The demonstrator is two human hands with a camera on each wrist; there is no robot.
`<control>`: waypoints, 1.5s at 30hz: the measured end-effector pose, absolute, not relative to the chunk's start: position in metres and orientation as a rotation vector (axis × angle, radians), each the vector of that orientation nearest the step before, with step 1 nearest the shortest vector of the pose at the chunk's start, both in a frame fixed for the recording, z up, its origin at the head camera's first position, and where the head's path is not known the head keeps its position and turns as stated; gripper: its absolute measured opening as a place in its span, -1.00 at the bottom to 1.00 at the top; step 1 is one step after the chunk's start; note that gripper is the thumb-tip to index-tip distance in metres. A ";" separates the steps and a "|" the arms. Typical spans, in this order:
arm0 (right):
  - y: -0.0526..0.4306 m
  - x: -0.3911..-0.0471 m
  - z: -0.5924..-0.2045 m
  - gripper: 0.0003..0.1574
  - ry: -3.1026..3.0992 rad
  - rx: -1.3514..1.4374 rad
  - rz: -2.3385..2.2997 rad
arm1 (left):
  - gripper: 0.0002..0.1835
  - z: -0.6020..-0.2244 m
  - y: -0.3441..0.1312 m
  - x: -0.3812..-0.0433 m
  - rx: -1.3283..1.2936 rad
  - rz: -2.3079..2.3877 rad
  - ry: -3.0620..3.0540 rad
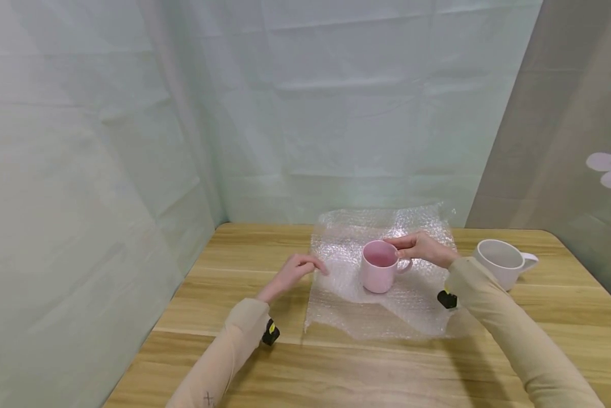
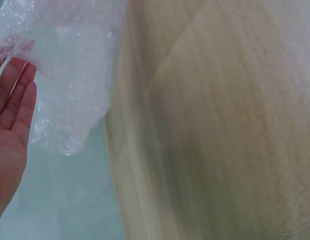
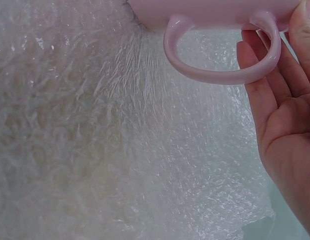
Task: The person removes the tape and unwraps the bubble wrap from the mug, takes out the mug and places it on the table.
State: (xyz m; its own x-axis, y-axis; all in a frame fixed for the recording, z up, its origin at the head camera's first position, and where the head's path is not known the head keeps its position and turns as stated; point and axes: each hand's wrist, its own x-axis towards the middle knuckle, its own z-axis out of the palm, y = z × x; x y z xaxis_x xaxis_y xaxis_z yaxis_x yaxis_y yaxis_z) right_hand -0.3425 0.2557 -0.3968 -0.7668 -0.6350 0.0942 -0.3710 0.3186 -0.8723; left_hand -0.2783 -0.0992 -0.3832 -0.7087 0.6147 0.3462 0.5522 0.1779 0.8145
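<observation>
A pink mug (image 1: 378,276) stands upright on a sheet of bubble wrap (image 1: 346,326), its handle (image 3: 212,77) to the right. My right hand (image 1: 421,247) holds the mug near its rim, thumb on the near side and fingers behind. In the right wrist view, that hand (image 3: 289,110) is beside the handle. At the wrap's left edge is my left hand (image 1: 297,272), its fingers (image 2: 22,107) extended. The left wrist view shows its fingertips against the clear wrap (image 2: 77,80), partly veiled by the plastic.
A larger white mug (image 1: 499,263) stands right of the wrap, partly hidden by my right sleeve (image 1: 509,334). Everything rests on a wooden table (image 1: 336,371). Pale cloth (image 1: 346,124) hangs behind the table and along its left side.
</observation>
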 end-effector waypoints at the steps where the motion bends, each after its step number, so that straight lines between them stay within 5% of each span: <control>1: 0.256 -0.342 -0.397 -0.46 2.317 -0.915 -1.428 | -0.77 -0.382 -0.098 -0.279 1.164 1.603 2.361; 12: 0.255 -0.342 -0.399 -0.46 2.303 -0.928 -1.437 | -0.79 -0.373 -0.087 -0.275 1.247 1.479 2.297; 36: 0.254 -0.340 -0.394 -0.45 2.323 -0.886 -1.415 | -0.25 -0.421 -0.129 -0.271 1.077 0.995 2.336; 45: 0.255 -0.340 -0.397 -0.43 2.335 -0.903 -1.421 | -0.39 -0.422 -0.116 -0.280 1.046 1.023 2.365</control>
